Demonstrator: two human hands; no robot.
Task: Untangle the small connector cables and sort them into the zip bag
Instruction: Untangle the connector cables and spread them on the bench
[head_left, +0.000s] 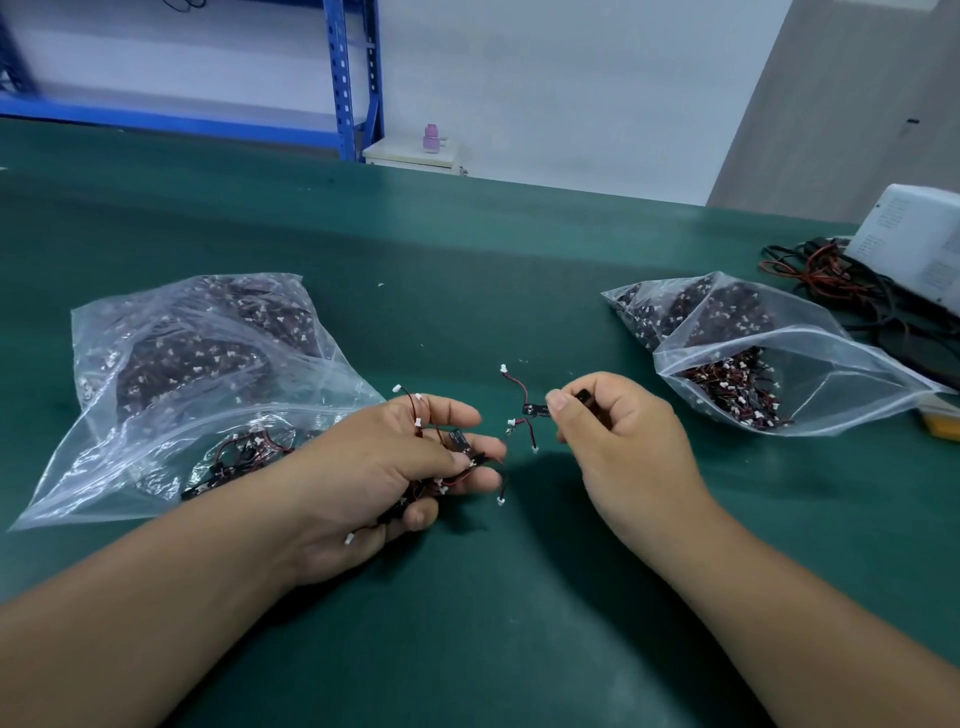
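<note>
One cable (536, 410) (red-black) in right grip (618, 431)

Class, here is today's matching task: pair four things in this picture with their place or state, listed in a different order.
Column one
1 left hand
2 right hand
3 right zip bag
4 white box

Column two
A at the far right edge of the table
B grips a tangled cable bunch
C mouth open
D pinches a single cable

Pairs: 1-B, 2-D, 3-C, 4-A
</note>
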